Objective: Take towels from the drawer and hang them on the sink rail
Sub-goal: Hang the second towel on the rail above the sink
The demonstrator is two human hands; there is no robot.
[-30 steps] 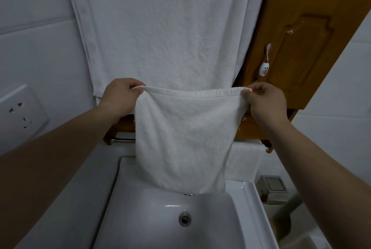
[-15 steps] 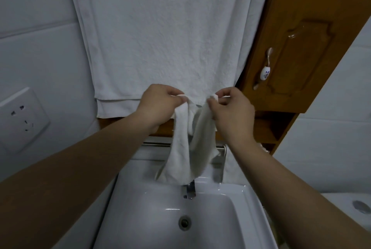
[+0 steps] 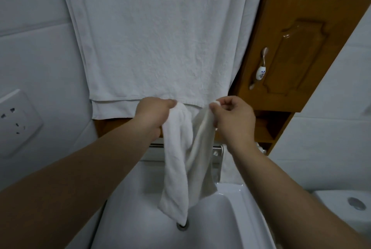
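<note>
- Left hand (image 3: pixel 154 115) clenched on one top corner of small white towel (image 3: pixel 184 164), right hand (image 3: pixel 233 119) pinched on the other.
- Hands close together, cloth bunched, sagging in two folds between and below them.
- Hung over sink basin (image 3: pixel 230 218), lower tip at drain (image 3: pixel 182 225).
- Chrome rail (image 3: pixel 215 147) just behind towel, below hands.
- Large white towel (image 3: pixel 156 37) on wall behind; wooden cabinet (image 3: pixel 297 47) at right.

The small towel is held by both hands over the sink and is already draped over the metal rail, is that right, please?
Not quite: the head view shows the small towel still gripped by the left hand and right hand, hanging in front of the rail, not draped over it. It does hang over the sink.
</note>
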